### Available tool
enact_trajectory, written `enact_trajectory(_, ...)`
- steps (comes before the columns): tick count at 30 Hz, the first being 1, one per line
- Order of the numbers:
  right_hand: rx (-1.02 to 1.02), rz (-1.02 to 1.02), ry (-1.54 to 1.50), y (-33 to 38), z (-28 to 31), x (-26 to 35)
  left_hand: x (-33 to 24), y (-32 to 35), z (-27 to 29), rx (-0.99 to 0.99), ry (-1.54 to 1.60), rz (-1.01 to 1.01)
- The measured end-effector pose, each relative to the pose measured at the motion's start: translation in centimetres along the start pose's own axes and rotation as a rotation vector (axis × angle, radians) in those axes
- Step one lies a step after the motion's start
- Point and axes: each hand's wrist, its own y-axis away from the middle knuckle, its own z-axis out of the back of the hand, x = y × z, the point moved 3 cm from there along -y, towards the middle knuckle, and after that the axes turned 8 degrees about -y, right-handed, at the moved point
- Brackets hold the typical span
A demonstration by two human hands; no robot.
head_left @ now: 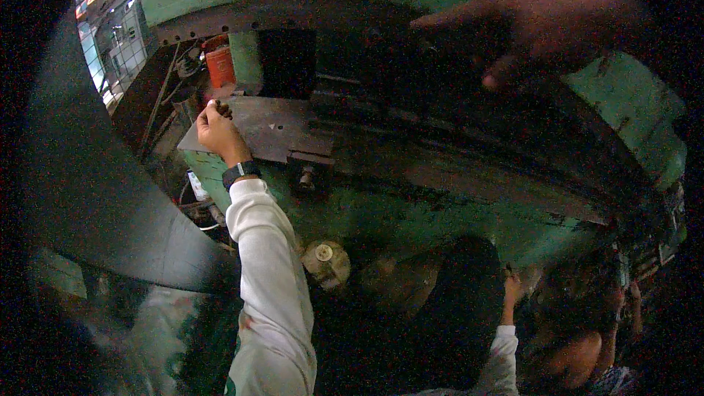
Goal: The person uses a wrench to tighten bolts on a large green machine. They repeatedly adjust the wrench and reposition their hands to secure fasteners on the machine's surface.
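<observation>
My left hand, below a white sleeve and a black wristwatch, is raised over the end of a flat grey metal plate. Its fingers are closed, with small dark lumps showing at the fingertips; their kind is unclear. Under the plate's near edge a bolt sticks out of the green machine. Lower down, my right hand is beside a dark rounded shape. Its fingers are too dim and blurred to read, and whatever it may touch is hidden.
Another person's hand reaches in at the upper right, finger extended toward the machine's dark slot. An orange-red can stands behind the plate. A round pale disc is low in the middle. Another person's arm shows at the lower right.
</observation>
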Motion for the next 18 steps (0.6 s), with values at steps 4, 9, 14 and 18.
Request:
enact_trajectory(4,0.016,-0.007,0.001,-0.1,-0.2,-0.3,-0.5,0.9,-0.3,-0.015,-0.099,0.017)
enact_trajectory(9,0.021,-0.003,-0.007,-0.3,-0.5,-0.3,1.3,-0.2,0.1,0.024,0.028,-0.022)
enact_trajectory(14,0.023,-0.003,-0.005,-0.6,-0.9,-0.2,1.5,0.0,0.1,0.026,0.013,-0.008)
enact_trajectory(18,0.024,0.0,-0.01,-1.0,-1.1,-0.3,1.1,0.4,0.0,0.022,0.026,-0.004)
